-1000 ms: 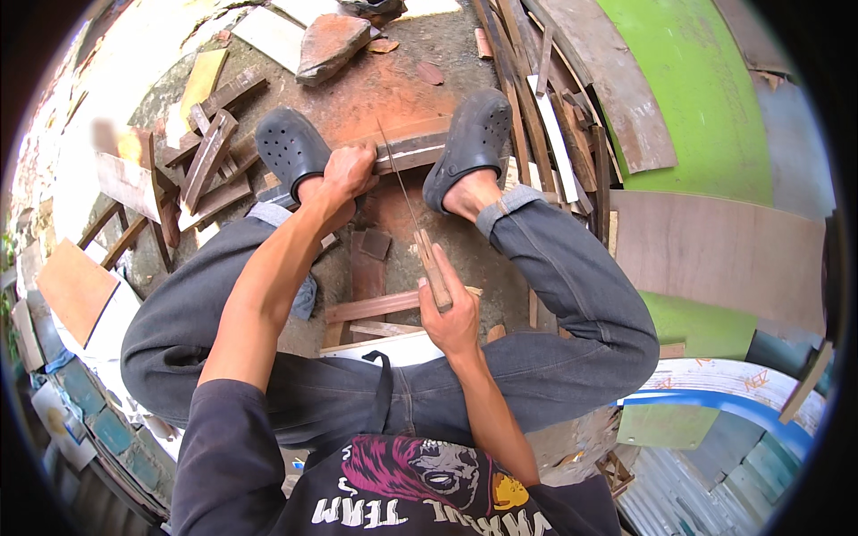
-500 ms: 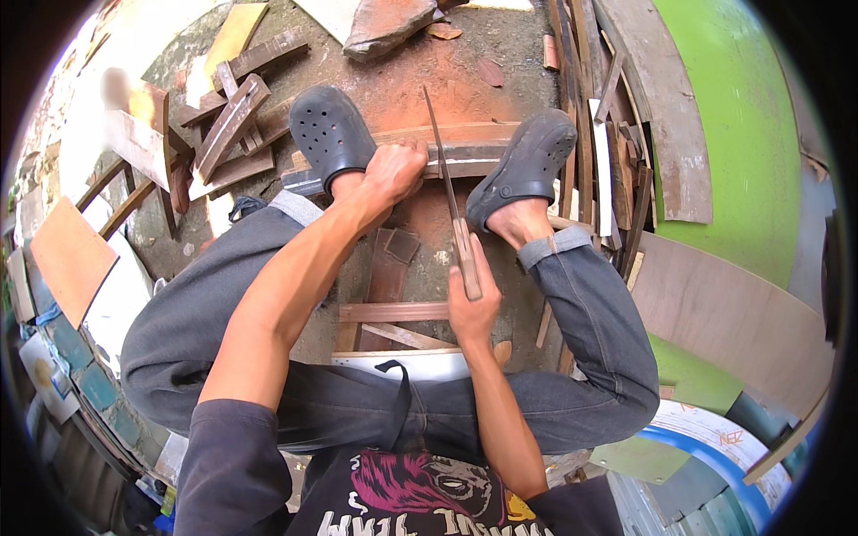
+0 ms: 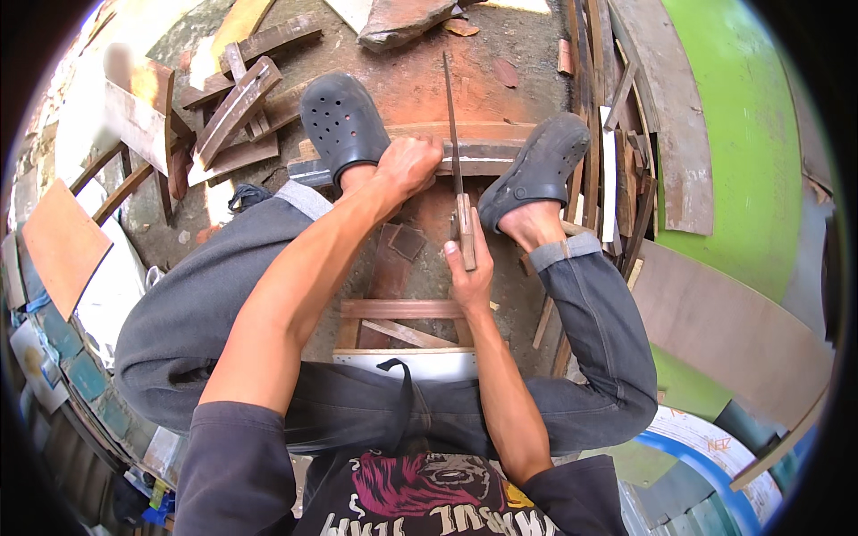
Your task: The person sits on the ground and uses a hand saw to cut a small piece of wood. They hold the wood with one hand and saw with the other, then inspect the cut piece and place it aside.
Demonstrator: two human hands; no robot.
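My right hand (image 3: 471,277) is wrapped round the wooden handle of a handsaw (image 3: 455,134). Its thin dark blade points away from me and crosses the wooden boards (image 3: 487,154) that lie crosswise between my feet. Just left of the blade, my left hand (image 3: 409,168) is closed over the near edge of these boards; its fingertips are hidden. A dark clog (image 3: 341,121) on my left foot rests on the boards' left end, and the other clog (image 3: 541,170) is at their right end. How deep the blade sits in the wood, I cannot tell.
Orange-red dust (image 3: 456,85) covers the ground beyond the boards, near a large stone slab (image 3: 402,20). Wood scraps (image 3: 237,112) are piled at left, and long strips (image 3: 585,98) lie at right beside a green panel (image 3: 742,116). A small wooden frame (image 3: 407,309) lies between my legs.
The handsaw and my right hand have moved forward, away from me. My left hand stays closed on the boards. The whole view has shifted slightly.
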